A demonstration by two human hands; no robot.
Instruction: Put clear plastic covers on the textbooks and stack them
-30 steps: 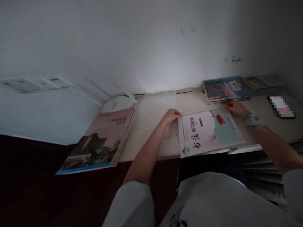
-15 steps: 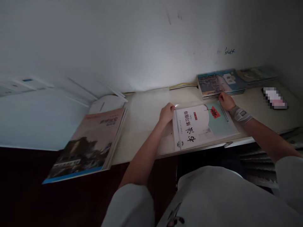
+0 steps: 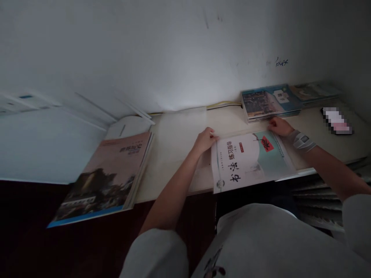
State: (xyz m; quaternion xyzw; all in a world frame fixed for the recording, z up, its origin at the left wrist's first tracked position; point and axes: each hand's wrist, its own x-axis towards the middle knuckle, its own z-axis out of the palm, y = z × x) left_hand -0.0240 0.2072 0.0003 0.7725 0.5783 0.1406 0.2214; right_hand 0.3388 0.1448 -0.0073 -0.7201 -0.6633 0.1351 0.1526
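A white and green calligraphy workbook (image 3: 246, 162) with a red diamond lies at the table's front edge, its near edge reaching slightly past it. At its far left corner is my left hand (image 3: 205, 139), thumb and fingers pinched on what looks like a thin clear cover. My right hand (image 3: 280, 126), with a grey band at the wrist, has its fingers curled at the far right corner of the workbook, just in front of a stack of blue books (image 3: 269, 102).
Pinkish books (image 3: 107, 173) stick out over the table's left front edge. More books (image 3: 315, 92) stand at the back right, near a phone (image 3: 337, 120). A yellow and a black cable run along the wall behind the table (image 3: 174, 154).
The workbook has shifted a little towards me, over the front edge. My right hand has moved slightly right and nearer, and the fingers of my left hand have shifted.
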